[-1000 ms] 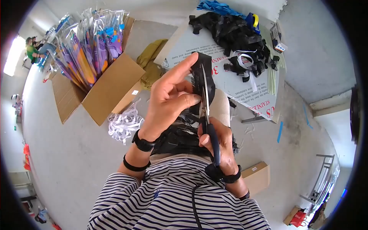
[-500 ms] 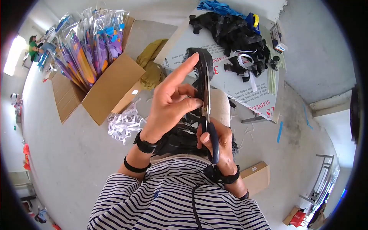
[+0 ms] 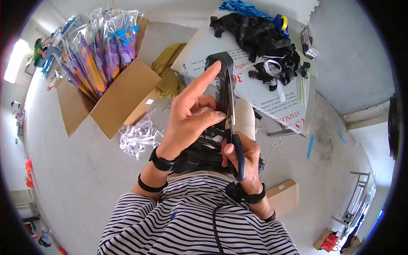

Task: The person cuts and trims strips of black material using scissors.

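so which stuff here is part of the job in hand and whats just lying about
Seems part of the job:
scissors, in the right hand
black strip, in the left hand
black strips under the hands
probably the black heap beyond them

Seems just lying about:
open carton of plastic-wrapped items
white strips
olive cloth
small cardboard box

Single head-worn view, wide fisheye, facing forward and down, fingers close below

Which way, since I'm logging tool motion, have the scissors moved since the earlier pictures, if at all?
Yes: the scissors have shifted slightly rightward in the picture, their blades now nearer the red printed number on the tabletop.
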Motion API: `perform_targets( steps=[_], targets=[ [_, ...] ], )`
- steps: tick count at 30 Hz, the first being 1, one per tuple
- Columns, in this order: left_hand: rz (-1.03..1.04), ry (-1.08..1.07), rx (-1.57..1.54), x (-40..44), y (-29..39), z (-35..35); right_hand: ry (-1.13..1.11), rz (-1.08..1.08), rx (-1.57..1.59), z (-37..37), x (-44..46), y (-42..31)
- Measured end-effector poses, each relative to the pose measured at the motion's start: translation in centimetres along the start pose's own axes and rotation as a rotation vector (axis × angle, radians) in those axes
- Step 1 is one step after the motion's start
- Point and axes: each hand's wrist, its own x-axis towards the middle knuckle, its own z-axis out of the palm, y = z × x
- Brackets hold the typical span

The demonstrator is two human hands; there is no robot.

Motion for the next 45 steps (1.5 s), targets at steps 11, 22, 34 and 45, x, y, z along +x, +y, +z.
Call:
perform_targets(
  steps=[11,22,34,45],
  targets=[
    [0.137,0.031,-0.077,1.0,0.2,-0.8,0.016,-0.033,-0.225,-1.0,-0.3,0.5],
    [0.032,-0.021,-0.014,1.6,0.9,-0.9,-0.074,-0.073,-0.266,-1.3,-0.1,0.9],
    [-0.04,-0.032,-0.021,1.1,1.4,-0.3,-0.008,-0.029,-0.227,-0.6,-0.3,0.8],
    [-0.025,-0.07,-0.033,0.9,0.9,-0.5,-0.04,0.064,-0.055,-0.5,-0.1,0.9]
  ],
)
